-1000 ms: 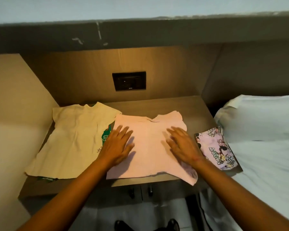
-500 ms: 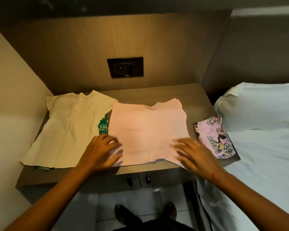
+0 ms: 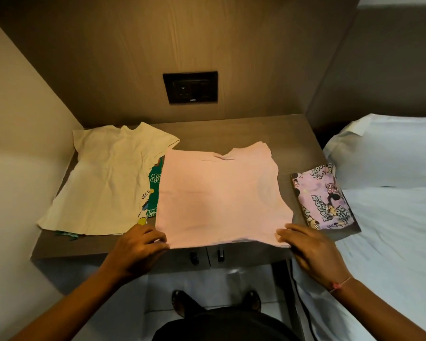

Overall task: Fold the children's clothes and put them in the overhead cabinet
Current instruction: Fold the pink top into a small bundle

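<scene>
hands [image 3: 226, 249] at pink shirt [image 3: 219, 193] hem, table edge [image 3: 84, 252]

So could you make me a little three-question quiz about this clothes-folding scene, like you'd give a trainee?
1. True or false: the plain pink cotton shirt lies spread flat on the brown wooden shelf.
2. Which garment sits right of the pink shirt? A) the pale yellow shirt B) the folded lilac cartoon-print garment C) the green printed garment
3. Fill in: the left hand and right hand rest at the pink shirt's ____ corners.

Key: 1 true; 2 B; 3 near (bottom hem) corners. Whether either hand already has a grip on the cloth can't be told.
</scene>
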The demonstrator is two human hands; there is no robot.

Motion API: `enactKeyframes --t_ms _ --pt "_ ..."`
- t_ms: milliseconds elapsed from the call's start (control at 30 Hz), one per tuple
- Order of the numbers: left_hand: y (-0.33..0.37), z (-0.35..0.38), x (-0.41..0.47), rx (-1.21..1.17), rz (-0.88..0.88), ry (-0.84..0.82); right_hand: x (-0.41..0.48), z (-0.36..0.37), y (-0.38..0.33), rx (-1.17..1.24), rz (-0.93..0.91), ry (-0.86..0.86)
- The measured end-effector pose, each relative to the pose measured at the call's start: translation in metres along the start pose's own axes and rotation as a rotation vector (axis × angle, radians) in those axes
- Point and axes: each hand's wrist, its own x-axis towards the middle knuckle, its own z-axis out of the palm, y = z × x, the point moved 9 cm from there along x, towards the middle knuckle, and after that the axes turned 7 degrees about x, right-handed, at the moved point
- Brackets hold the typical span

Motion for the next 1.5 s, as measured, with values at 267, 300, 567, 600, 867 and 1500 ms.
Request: enactKeyframes --t_ms 267,300,567,600,867,1500 --pt "-0.033 -0.023 -0.002 -0.634 -0.500 0.000 0.005 -0.030 -0.012 0.270 0.149 -0.124" --pt "-0.040 -0.026 0.003 -0.678 -0.552 -0.005 0.011 -0.035 -0.011 0.315 0.172 -0.138" --pt "-0.095 -0.016 0.097 -0.586 -0.658 -0.110 0.101 -0.052 0.030 -0.076 0.317 -0.100" --pt "-0.101 -0.013 0.110 -0.504 -0.648 -0.117 0.108 -0.049 0.037 -0.137 0.334 -0.104" --pt "-0.121 0.013 0.165 -0.179 -0.651 -0.159 0.134 -0.034 0.066 -0.369 0.386 -0.017" --pt "-0.105 0.030 0.198 0.124 -0.177 -0.267 0.177 0.000 0.071 -0.235 0.328 -0.359"
